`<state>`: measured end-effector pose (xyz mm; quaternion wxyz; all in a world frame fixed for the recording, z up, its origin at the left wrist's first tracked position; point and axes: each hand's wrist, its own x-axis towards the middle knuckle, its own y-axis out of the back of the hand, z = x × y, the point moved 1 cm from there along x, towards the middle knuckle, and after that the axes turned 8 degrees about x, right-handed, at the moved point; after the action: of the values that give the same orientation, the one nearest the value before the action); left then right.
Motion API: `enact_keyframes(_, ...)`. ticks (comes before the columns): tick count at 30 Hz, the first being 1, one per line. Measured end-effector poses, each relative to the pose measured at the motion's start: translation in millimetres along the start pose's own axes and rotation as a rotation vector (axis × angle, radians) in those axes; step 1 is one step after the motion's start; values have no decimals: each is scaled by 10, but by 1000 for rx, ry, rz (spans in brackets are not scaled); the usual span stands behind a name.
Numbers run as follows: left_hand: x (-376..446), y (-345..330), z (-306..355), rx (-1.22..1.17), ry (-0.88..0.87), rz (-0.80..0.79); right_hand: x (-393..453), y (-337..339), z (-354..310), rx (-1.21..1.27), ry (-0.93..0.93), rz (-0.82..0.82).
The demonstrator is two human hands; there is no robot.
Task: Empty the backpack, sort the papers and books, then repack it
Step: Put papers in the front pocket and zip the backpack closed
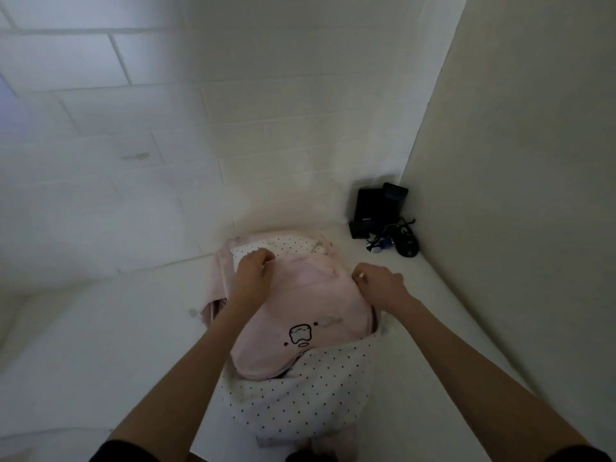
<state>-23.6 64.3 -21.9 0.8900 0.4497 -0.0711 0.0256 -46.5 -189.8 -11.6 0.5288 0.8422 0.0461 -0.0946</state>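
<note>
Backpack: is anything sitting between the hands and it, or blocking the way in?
Nothing visible does. Both hands are already on the pink backpack: the left hand grips its top edge, the right hand pinches its right side. The black items sit apart in the corner.

Dim, flat light; brighter patch upper left. Soft overall blur, wide-angle bending at edges, corners darkened.

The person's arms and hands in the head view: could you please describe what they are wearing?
Both forearms are bare down to the left hand and right hand. Dark short sleeves show at the frame's bottom corners. No gloves; no watch or rings are visible.
</note>
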Motion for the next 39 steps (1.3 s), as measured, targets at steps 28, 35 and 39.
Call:
enact_keyframes(28,-819,-100,-742,644,151,-413,-624,-1057,-816,-531,738,-304)
enact_keyframes(35,-786,-52,-663,105,288,-70,-652,-957,-863,-530,784,-238)
enact_keyframes(39,-700,55,-606,146,293,-74,-572,-598,-1003,-47,647,-95)
